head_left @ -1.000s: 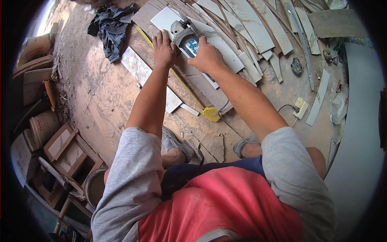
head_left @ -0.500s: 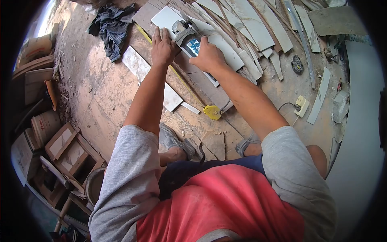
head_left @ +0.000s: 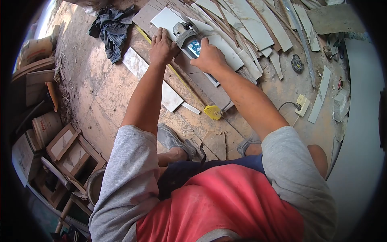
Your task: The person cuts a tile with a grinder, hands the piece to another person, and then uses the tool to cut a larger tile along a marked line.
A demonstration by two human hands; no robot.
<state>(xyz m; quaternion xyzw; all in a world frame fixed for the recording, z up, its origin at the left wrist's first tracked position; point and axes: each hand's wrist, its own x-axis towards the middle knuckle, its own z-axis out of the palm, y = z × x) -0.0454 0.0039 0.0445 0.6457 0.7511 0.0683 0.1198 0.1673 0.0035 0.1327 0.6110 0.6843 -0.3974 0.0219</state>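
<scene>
My right hand (head_left: 209, 55) is wrapped around the body of an angle grinder (head_left: 194, 47), a tool with a grey metal head and a blue label. The grinder's head is over a white tile (head_left: 164, 19) lying on a large flat slab. Beside it, my left hand (head_left: 162, 47) lies with outstretched fingers at the tile's near edge, left of the grinder; its thumb side is partly hidden. A yellow tape measure (head_left: 212, 112) rests nearer to me, its blade pulled out along the slab's edge past my left wrist. The grinder's disc contact with the tile is hard to make out.
Cut tile strips (head_left: 252, 26) are heaped at the upper right. A marbled tile piece (head_left: 171, 98) lies on the floor left of the slab. A power socket (head_left: 302, 105) with a plugged cable sits to the right. Dark cloth (head_left: 111, 32) lies at upper left; wooden frames (head_left: 72, 151) stand at left.
The grinder and my right hand have shifted very slightly toward me. My left hand has moved a touch to the left. Little else differs.
</scene>
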